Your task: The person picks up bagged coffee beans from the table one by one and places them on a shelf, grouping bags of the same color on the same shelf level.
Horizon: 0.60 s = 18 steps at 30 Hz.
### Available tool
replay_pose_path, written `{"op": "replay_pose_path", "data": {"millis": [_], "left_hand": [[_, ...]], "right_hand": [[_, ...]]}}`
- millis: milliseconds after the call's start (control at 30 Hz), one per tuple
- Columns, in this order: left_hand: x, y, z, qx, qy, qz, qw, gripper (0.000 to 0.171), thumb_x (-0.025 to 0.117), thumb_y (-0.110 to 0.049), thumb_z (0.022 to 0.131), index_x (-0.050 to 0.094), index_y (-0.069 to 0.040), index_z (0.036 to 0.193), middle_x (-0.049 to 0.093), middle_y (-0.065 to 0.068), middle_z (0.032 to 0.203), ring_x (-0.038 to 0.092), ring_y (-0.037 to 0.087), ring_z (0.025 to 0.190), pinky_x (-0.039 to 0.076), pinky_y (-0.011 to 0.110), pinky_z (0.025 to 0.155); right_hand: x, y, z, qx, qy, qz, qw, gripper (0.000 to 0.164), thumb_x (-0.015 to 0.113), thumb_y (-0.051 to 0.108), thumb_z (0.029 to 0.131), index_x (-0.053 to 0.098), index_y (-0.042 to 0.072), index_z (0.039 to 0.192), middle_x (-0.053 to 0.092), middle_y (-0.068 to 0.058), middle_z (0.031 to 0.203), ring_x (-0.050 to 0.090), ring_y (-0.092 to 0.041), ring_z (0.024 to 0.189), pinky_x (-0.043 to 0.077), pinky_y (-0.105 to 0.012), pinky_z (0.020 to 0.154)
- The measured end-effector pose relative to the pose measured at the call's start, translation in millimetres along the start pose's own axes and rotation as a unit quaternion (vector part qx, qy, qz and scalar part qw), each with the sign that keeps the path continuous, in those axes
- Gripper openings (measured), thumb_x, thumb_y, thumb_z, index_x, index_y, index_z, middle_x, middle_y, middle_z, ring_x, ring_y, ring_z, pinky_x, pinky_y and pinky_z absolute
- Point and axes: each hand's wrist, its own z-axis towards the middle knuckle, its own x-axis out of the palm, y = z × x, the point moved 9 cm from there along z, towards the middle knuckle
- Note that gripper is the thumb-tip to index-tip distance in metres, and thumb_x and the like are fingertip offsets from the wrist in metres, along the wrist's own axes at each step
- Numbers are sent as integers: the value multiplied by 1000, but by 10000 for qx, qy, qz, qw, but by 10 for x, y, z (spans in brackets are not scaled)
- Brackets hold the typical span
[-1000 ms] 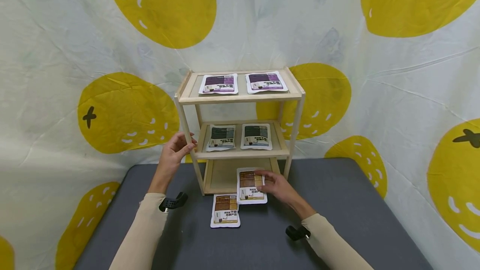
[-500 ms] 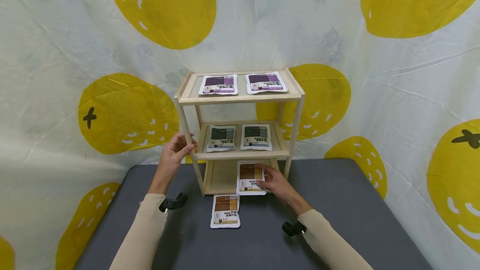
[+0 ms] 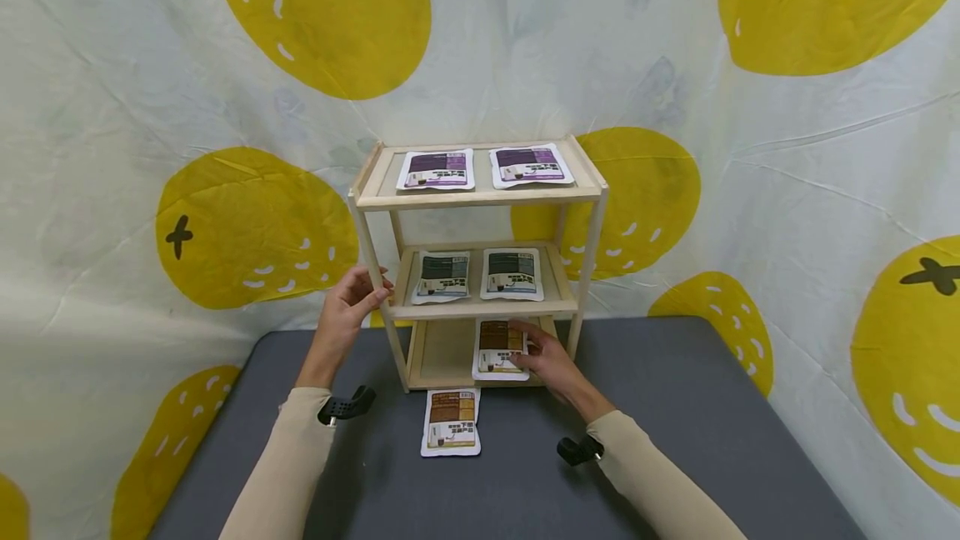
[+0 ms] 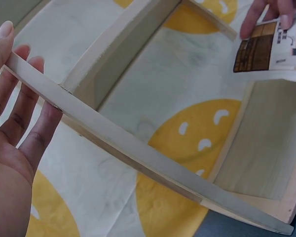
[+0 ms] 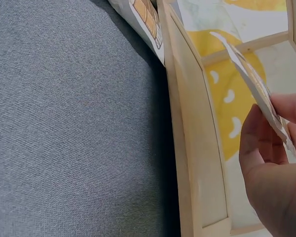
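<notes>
A small three-tier wooden shelf (image 3: 480, 308) stands against the backdrop. My left hand (image 3: 345, 311) holds its left front post (image 4: 113, 131), thumb on one side and fingers behind. At the bottom tier, my right hand (image 3: 551, 363) pinches a white-edged pouch with a brown label (image 3: 498, 350) by its right edge. The right wrist view has that pouch (image 5: 251, 79) tilted above the bottom board (image 5: 200, 123), between thumb and fingers. Another brown-label pouch (image 3: 452, 423) lies flat on the grey tabletop, just in front of the shelf.
Two purple-label pouches, a left one (image 3: 437, 169) and a right one (image 3: 531, 165), lie on the top tier. The middle tier bears two dark green-label pouches (image 3: 442, 277). A cloth backdrop (image 3: 480, 40) with yellow fruit shapes hangs behind the grey table (image 3: 675, 440).
The right hand has moved its brown-label pouch away from me, from over the front edge to above the bottom tier. My left hand has stayed on the post.
</notes>
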Motion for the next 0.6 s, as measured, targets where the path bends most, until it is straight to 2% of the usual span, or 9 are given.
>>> {"op": "replay_pose_path", "data": {"millis": [67, 200, 367, 500, 600], "left_hand": [[2, -3, -1, 9, 4, 4, 10000, 31, 67, -15, 99, 61, -7, 128, 67, 10, 112, 67, 19, 103, 56, 27, 89], [4, 8, 5, 10, -1, 18, 10000, 32, 68, -17, 99, 61, -7, 128, 67, 10, 112, 68, 20, 103, 56, 28, 89], [4, 14, 14, 24, 2, 50, 10000, 32, 68, -17, 98, 61, -8, 128, 67, 10, 112, 68, 20, 103, 56, 28, 89], [-3, 24, 14, 18, -8, 27, 10000, 32, 68, -16, 99, 60, -7, 128, 67, 9, 111, 68, 19, 103, 57, 28, 89], [-1, 32, 10, 5, 2, -1, 10000, 31, 68, -16, 99, 60, -7, 128, 67, 12, 112, 68, 21, 103, 57, 28, 89]], "right_hand": [[-1, -5, 17, -11, -80, -15, 10000, 63, 70, -1, 92, 48, 8, 150, 42, -15, 158, 35, -35, 146, 34, -55, 113], [-22, -15, 28, 5, -311, -248, 9992, 64, 70, -1, 89, 49, 6, 149, 44, -19, 155, 40, -38, 141, 41, -53, 107], [-69, -61, 48, 276, -612, -417, 9969, 66, 69, -3, 86, 50, 7, 148, 45, -22, 152, 42, -40, 138, 43, -49, 102], [-80, -130, 82, 455, -643, -312, 9964, 67, 69, -4, 86, 49, 6, 149, 44, -22, 153, 40, -40, 140, 40, -51, 105], [-87, -152, 84, 423, -667, -393, 9961, 68, 69, -5, 85, 49, 5, 149, 43, -23, 154, 39, -42, 140, 41, -49, 103]]}}
